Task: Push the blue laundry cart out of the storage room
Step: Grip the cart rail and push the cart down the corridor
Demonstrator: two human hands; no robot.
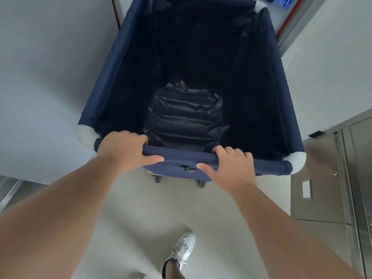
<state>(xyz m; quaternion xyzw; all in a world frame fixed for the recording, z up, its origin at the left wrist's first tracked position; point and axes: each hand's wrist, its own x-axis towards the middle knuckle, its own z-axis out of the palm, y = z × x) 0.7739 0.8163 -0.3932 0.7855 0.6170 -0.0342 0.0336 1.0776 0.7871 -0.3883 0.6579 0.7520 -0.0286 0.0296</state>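
Note:
The blue laundry cart (112,83) fills the middle of the head view, a deep navy fabric bin with white corner pieces and small castors under its near end. Its inside looks empty, with creased dark lining at the bottom. My left hand (124,150) is wrapped over the near rim bar, left of centre. My right hand (231,168) grips the same bar to the right, thumb underneath. Both arms stretch forward from the lower edge of the view.
A white wall (40,87) runs close along the cart's left side. A red-edged door frame (289,23) stands at the far right beyond the cart. Steel cabinet doors (322,188) line the right. Pale floor (151,214) and a white sneaker (181,250) lie below.

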